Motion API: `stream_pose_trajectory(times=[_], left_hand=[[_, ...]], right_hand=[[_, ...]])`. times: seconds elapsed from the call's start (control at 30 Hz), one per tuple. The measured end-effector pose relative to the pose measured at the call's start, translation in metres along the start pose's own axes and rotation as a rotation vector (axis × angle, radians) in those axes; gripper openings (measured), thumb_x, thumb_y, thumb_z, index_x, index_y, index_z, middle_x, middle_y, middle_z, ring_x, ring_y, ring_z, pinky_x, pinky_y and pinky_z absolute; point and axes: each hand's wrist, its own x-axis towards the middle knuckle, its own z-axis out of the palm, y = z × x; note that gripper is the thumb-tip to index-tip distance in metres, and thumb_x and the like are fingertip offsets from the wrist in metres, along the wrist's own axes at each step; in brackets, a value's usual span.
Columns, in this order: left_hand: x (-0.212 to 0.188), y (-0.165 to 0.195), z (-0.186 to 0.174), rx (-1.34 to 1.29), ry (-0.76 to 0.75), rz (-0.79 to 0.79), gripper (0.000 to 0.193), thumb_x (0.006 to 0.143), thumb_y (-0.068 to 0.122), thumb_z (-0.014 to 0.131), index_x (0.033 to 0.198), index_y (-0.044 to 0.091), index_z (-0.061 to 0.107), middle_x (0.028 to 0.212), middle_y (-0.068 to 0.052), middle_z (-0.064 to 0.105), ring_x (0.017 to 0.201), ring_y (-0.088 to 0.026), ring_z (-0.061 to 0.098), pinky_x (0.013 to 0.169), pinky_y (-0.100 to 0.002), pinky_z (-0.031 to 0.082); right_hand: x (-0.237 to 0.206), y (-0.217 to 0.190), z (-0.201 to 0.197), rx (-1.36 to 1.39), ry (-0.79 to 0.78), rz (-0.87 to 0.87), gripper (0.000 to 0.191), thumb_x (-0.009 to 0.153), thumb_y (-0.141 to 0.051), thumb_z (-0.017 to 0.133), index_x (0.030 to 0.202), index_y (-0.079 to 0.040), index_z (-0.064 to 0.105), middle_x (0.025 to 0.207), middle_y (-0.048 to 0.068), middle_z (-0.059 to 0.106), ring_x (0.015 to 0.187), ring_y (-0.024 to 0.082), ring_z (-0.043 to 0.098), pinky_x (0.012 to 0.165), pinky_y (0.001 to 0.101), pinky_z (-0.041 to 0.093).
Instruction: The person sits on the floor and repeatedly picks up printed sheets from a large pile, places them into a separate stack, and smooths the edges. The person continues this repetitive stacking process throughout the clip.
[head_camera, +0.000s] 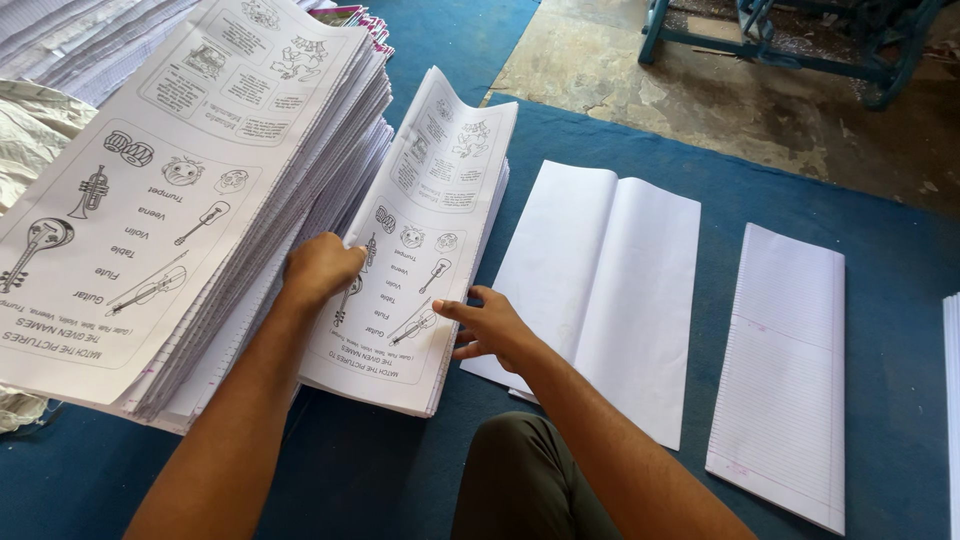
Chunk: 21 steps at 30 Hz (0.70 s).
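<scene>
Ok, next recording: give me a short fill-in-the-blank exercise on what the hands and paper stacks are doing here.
1. The left hand rests on the smaller printed stack, between it and the ____ printed stack.
2. The right hand touches that smaller stack's ____ edge.
3. The papers lie on a ____ floor covering.
4. The folded blank sheet lies beside a ____ sheet.

Missing words: taller; right; blue; lined

A tall stack of printed sheets (190, 190) stood on the floor mat (400, 480) at ten o'clock. Just beside it, toward three o'clock, lay a smaller printed pile (430, 230), then a folded blank sheet (600, 290), then a ruled sheet (785, 370) apart from it.
</scene>
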Motion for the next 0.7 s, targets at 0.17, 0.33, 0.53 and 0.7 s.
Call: stream_pose_trajectory(times=[0.17,0.33,0.53,0.7], left_hand=[[0.021,-0.012,0.018,-0.125,0.021,0.062,0.06,0.092,0.037,0.05,0.129,-0.01,0.056,0.116,-0.034,0.065,0.109,-0.045,0.065,0.1,-0.049,0.049],[0.017,-0.019,0.034,-0.243,0.002,0.107,0.06,0.09,0.037,0.048,0.124,-0.012,0.061,0.116,-0.036,0.066,0.111,-0.045,0.065,0.101,-0.048,0.048],[0.005,-0.012,0.055,-0.463,-0.077,0.098,0.058,0.091,0.034,0.048,0.12,-0.014,0.062,0.11,-0.034,0.069,0.105,-0.04,0.069,0.095,-0.046,0.051],[-0.01,-0.003,0.061,-0.757,-0.171,0.02,0.055,0.091,0.03,0.047,0.121,-0.014,0.059,0.107,-0.031,0.07,0.099,-0.037,0.071,0.089,-0.046,0.054]], right_hand=[[0.006,0.007,0.004,-0.063,-0.015,-0.005,0.085,0.082,-0.05,0.069,0.136,0.012,0.044,0.11,0.035,0.067,0.095,0.038,0.075,0.074,0.046,0.067],[0.001,0.007,0.001,0.075,0.026,0.036,0.086,0.08,-0.048,0.068,0.14,0.006,0.036,0.12,0.033,0.061,0.106,0.037,0.07,0.088,0.0495,0.061],[-0.006,-0.003,-0.011,0.24,0.058,0.104,0.083,0.082,-0.032,0.065,0.144,0.001,0.022,0.127,0.033,0.053,0.112,0.04,0.067,0.094,0.0485,0.061],[-0.006,-0.003,-0.024,0.223,0.106,0.056,0.075,0.085,-0.02,0.064,0.143,0.003,0.022,0.119,0.033,0.058,0.101,0.038,0.072,0.083,0.0427,0.065]])
